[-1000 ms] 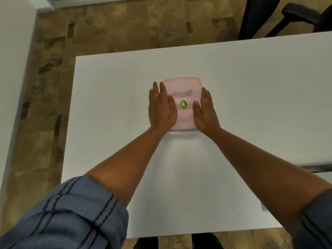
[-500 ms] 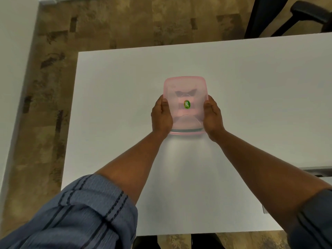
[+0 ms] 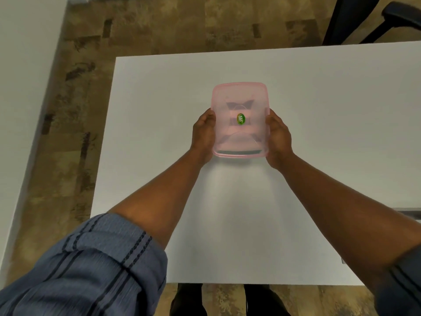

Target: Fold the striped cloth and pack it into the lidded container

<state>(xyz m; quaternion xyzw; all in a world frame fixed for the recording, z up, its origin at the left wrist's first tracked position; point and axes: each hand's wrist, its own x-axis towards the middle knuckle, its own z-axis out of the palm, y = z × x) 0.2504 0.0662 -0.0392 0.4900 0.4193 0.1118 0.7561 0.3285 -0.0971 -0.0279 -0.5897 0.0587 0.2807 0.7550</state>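
In the head view the task looks close to finished: the translucent pink plastic container [image 3: 240, 120] sits near the middle of the white table [image 3: 319, 110] with its lid on, and pale folded fabric shows dimly through the lid, presumably the striped cloth, though no stripes can be made out. The left hand [image 3: 203, 135] clasps the container's left side and the right hand [image 3: 278, 137] its right side. A green oval sticker [image 3: 241, 119] marks the lid's centre. Whether the lid is fully sealed cannot be told.
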